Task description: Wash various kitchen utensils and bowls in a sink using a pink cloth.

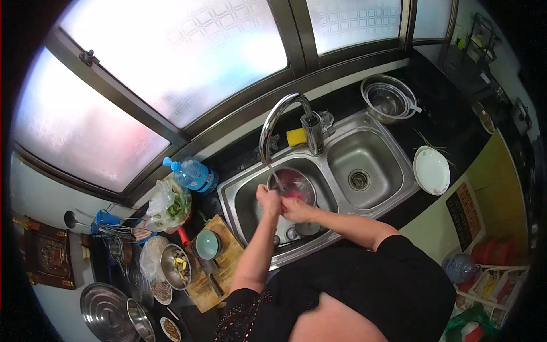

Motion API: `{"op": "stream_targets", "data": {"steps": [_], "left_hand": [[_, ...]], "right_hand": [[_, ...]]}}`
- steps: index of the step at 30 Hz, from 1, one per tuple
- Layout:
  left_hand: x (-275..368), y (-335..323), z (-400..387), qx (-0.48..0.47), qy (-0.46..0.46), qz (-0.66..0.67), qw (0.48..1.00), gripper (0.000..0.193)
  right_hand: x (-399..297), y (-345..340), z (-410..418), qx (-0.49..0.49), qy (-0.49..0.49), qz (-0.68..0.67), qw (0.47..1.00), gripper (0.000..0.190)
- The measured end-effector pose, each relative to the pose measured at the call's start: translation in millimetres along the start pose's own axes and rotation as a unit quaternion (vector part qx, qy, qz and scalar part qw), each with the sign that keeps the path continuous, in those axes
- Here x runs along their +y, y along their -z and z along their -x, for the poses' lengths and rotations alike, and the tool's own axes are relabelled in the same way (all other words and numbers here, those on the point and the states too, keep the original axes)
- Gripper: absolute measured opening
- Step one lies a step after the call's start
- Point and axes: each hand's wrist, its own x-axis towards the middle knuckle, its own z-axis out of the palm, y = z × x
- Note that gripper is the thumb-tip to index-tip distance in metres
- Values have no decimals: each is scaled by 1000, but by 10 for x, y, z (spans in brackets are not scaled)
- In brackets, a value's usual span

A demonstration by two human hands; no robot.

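Observation:
Both my hands meet at the near rim of a metal bowl (308,188) in the left basin of a steel double sink (331,169). The bowl holds reddish water. A thin stream runs into it from the curved chrome faucet (273,122). My left hand (269,200) is at the bowl's left edge, its fingers curled. My right hand (298,209) is beside it, fingers bent around something small and reddish that is mostly hidden. What exactly each hand grips cannot be told. Below the hands, a cup-like vessel (307,229) and a round metal item (292,233) lie in the basin.
Left of the sink are a wooden cutting board (228,252) with a green bowl (207,244) and a cleaver (209,267), a metal bowl of food pieces (164,263), and a blue bottle (198,177). To the right are nested metal bowls (367,96) and a white dish (431,171).

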Motion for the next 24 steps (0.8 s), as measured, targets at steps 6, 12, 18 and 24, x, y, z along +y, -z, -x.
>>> {"op": "stream_targets", "data": {"steps": [6,12,18,24], "left_hand": [[137,294,-274,-159,60,-27,985,10],[162,-13,249,57,-13,-3,998,15],[107,305,85,-64,13,-45,997,21],[-85,337,223,-80,-15,-113,990,29]], "right_hand": [[72,348,291,-89,244,235,937,11],[-20,89,54,-42,76,157,984,13],[147,307,292,-212,29,38,976,28],[309,279,173,88,-294,-390,868,30]]}}
